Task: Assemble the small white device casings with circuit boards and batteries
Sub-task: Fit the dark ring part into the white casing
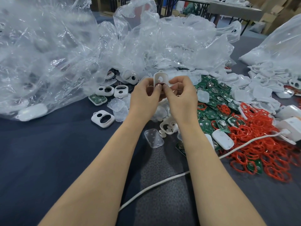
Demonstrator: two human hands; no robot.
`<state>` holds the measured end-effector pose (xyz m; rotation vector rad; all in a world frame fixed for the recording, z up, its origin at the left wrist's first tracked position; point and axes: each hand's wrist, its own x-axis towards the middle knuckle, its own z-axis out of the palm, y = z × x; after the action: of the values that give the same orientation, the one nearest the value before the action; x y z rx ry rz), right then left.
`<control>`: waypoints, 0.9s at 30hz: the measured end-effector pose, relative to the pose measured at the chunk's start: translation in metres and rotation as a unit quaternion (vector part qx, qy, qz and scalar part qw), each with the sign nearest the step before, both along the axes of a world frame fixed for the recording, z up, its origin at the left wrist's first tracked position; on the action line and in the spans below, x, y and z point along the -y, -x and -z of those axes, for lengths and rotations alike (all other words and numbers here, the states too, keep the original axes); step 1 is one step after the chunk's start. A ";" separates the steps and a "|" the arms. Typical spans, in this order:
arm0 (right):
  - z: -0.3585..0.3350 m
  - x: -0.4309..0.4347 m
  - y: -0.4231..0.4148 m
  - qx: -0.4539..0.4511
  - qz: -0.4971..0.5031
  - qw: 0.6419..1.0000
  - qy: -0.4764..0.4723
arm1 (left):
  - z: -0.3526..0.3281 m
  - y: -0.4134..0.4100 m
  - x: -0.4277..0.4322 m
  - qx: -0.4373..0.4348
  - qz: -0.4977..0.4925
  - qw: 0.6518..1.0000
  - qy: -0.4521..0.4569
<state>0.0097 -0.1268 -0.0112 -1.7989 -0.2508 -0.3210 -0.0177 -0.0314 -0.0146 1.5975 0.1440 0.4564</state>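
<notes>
- Upper left of frame: crumpled clear plastic bags (48, 46), a few parts lying inside.
- Left of centre: empty casing frames (103, 118), each with two openings, loose on the dark cloth. One shell (97, 99) already has a green board in it.
- Beside them: translucent button pads (116, 104), scattered.
- Centre: my left hand (145, 98) pinches the lower edge of one white casing (160, 79), held upright above the cloth.
- Centre right: my right hand (182, 95) pinches the same casing from the other side. I cannot tell what sits at its lower opening.
- Right: a heap of green circuit boards (213, 95) with coin batteries, not yet cased.
- Lower right: a tangle of red rings (254, 128), with a white cable (154, 185) crossing it.
- Judgement: one unit in progress; most of the job remains.
</notes>
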 end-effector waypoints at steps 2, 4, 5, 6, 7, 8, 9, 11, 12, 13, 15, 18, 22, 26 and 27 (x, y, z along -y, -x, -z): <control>0.001 0.000 -0.001 -0.012 -0.004 1.000 -0.005 | 0.000 -0.001 -0.001 -0.003 -0.008 1.000 -0.006; 0.000 0.000 -0.002 -0.035 -0.018 0.999 -0.011 | 0.001 -0.001 -0.002 -0.009 -0.001 1.000 0.014; -0.001 0.000 -0.002 -0.048 -0.027 0.998 -0.018 | 0.001 -0.001 -0.002 -0.011 0.007 0.999 0.036; -0.001 0.001 -0.003 -0.060 -0.035 0.997 -0.029 | 0.001 -0.001 -0.002 -0.012 0.017 0.998 0.061; -0.001 0.002 -0.003 -0.070 -0.041 0.996 -0.042 | 0.001 -0.001 -0.003 -0.013 0.024 0.996 0.082; -0.001 0.002 -0.003 -0.078 -0.044 0.995 -0.054 | 0.001 -0.001 -0.003 -0.015 0.029 0.995 0.095; -0.001 0.002 -0.004 -0.086 -0.045 0.993 -0.065 | 0.001 -0.001 -0.003 -0.018 0.030 0.994 0.106; -0.002 0.002 -0.005 -0.103 -0.050 0.990 -0.085 | 0.000 -0.001 -0.004 -0.022 0.027 0.992 0.122; -0.002 0.002 -0.006 -0.111 -0.054 0.988 -0.093 | 0.000 -0.002 -0.004 -0.022 0.026 0.992 0.124; -0.002 0.002 -0.006 -0.117 -0.059 0.987 -0.098 | 0.000 -0.002 -0.004 -0.021 0.025 0.992 0.120; -0.002 0.002 -0.006 -0.122 -0.063 0.985 -0.105 | 0.000 -0.003 -0.004 -0.021 0.023 0.995 0.099; -0.002 0.002 -0.006 -0.110 -0.066 0.987 -0.093 | 0.001 -0.003 -0.004 -0.024 0.013 0.999 0.035; -0.002 0.002 -0.005 -0.093 -0.079 0.992 -0.039 | 0.002 -0.003 -0.003 -0.026 -0.010 0.999 -0.026; -0.003 0.004 -0.005 -0.068 -0.067 0.995 -0.018 | 0.002 -0.002 -0.005 -0.027 0.010 0.999 0.019; -0.003 0.004 -0.005 -0.070 -0.063 0.995 -0.022 | 0.002 -0.002 -0.005 -0.027 0.020 0.998 0.046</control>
<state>0.0147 -0.1308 -0.0080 -1.7448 -0.2553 -0.1093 -0.0159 -0.0261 -0.0161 1.5209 0.1718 0.3706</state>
